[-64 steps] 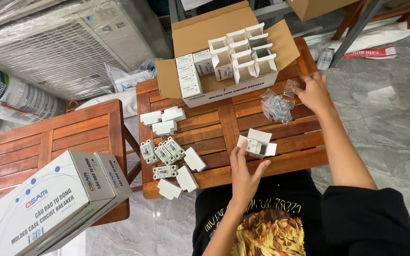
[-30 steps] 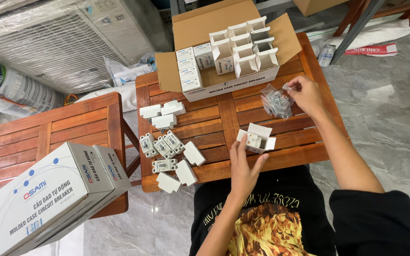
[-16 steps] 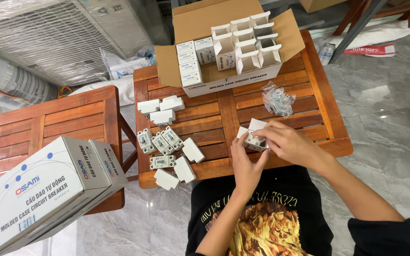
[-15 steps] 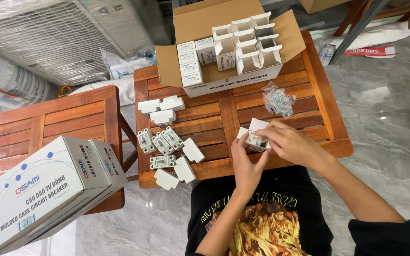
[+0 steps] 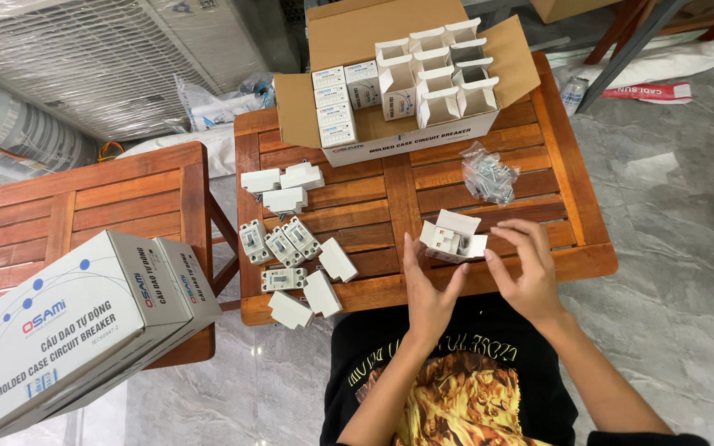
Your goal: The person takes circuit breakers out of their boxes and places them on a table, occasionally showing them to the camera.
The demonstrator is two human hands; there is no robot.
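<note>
Small open white cardboard box (image 5: 454, 235) with a white breaker inside sits on the slatted brown wooden table (image 5: 555, 165), near its front edge, flaps up. Left hand (image 5: 428, 291) just beside the box on its left, palm facing it, fingers straight and spread, thumb tip near the box's lower corner; contact unclear. Right hand (image 5: 526, 269) just right of the box, fingers loosely curled and apart, gripping nothing, fingertips close to the right flap. Clear plastic bag of small screws (image 5: 487, 173) lies behind the box, apart from both hands. Large brown cardboard carton (image 5: 390, 74) at the table's far side holds rows of small white boxes, some open. Loose white circuit breakers (image 5: 283, 244) and white covers (image 5: 322, 281) scattered on the table's left part. Big white printed carton (image 5: 68, 322) on a second wooden table (image 5: 84, 198) to the left
</note>
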